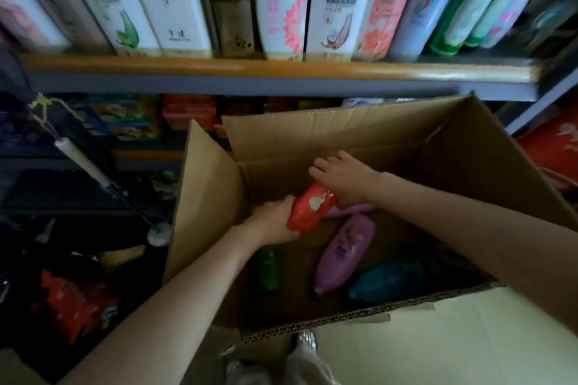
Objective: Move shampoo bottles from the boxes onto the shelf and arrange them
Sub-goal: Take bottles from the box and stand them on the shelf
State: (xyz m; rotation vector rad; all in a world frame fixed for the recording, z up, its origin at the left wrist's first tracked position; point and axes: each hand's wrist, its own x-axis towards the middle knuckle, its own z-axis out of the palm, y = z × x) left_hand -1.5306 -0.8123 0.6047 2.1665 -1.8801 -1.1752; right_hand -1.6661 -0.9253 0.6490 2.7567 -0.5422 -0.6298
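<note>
Both hands reach into the open box (369, 141). The left hand (275, 223) grips the lower end of a red bottle (312, 208), fingers curled round it, while the right hand (342, 176) clasps its upper end from above (the cap is hidden under that hand). The bottle is tilted, held above the box floor. Below lie a purple bottle (344, 253), a green bottle (268, 269) and a teal bottle (391, 280). Above the box, the shelf (219, 67) carries a row of upright bottles.
</note>
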